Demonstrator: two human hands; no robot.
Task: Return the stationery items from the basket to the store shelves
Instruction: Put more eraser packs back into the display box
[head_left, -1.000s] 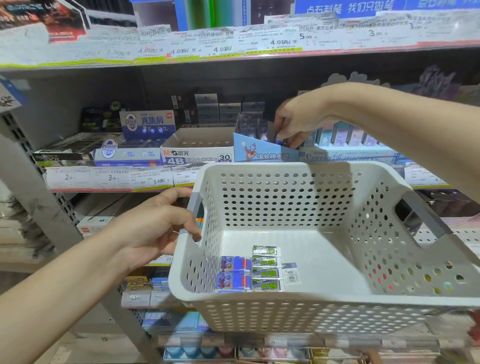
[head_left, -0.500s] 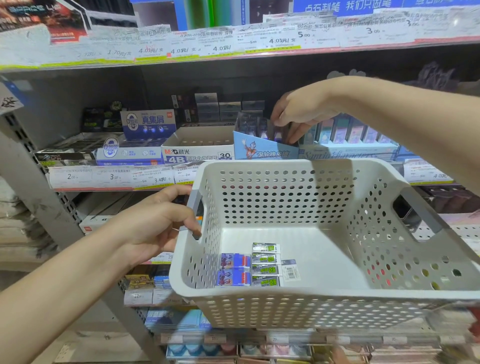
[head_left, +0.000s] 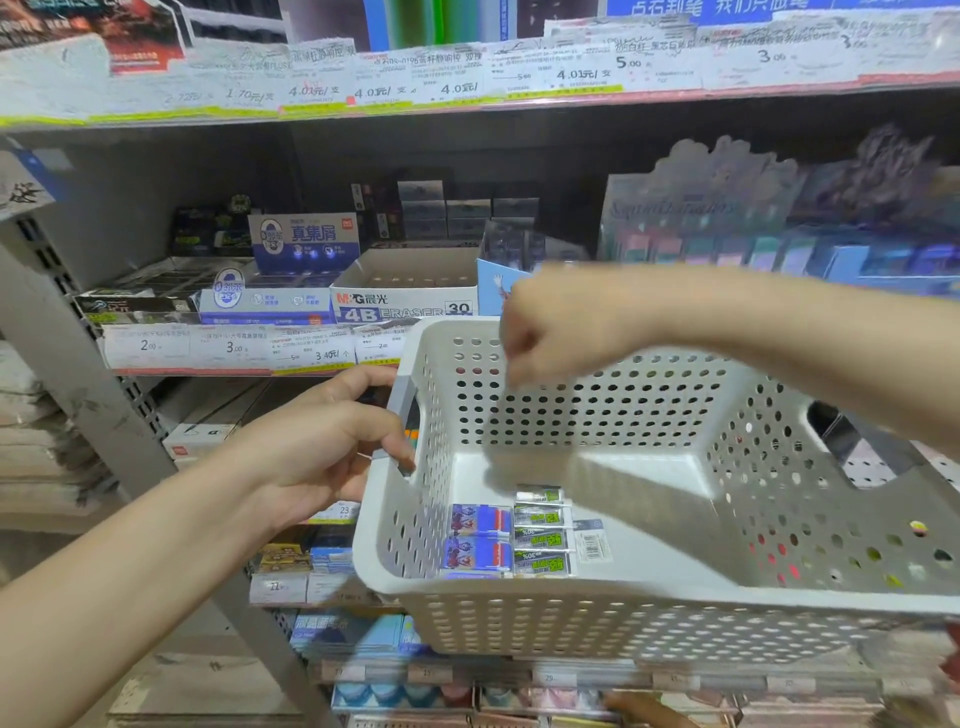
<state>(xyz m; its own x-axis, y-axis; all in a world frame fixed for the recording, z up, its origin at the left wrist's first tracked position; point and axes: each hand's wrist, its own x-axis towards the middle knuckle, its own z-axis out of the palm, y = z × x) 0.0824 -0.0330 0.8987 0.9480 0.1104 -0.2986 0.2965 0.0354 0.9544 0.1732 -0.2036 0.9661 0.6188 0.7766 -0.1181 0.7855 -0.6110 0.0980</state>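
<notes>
**Right hand back over the basket**

The right hand (head_left: 545, 332) has left the blue shelf box (head_left: 496, 286) and now hangs above the basket (head_left: 597, 623), blurred; its fingers look curled, but whether it holds anything cannot be told. The left hand (head_left: 332, 452) still grips the basket's handle. Small packets (head_left: 511, 538) remain in the near left corner, so more returns are likely. Their labels are too small to read.

The perforated basket (head_left: 649, 605) is matt white plastic; the erasers (head_left: 511, 538) inside wear glossy printed wrappers.
</notes>
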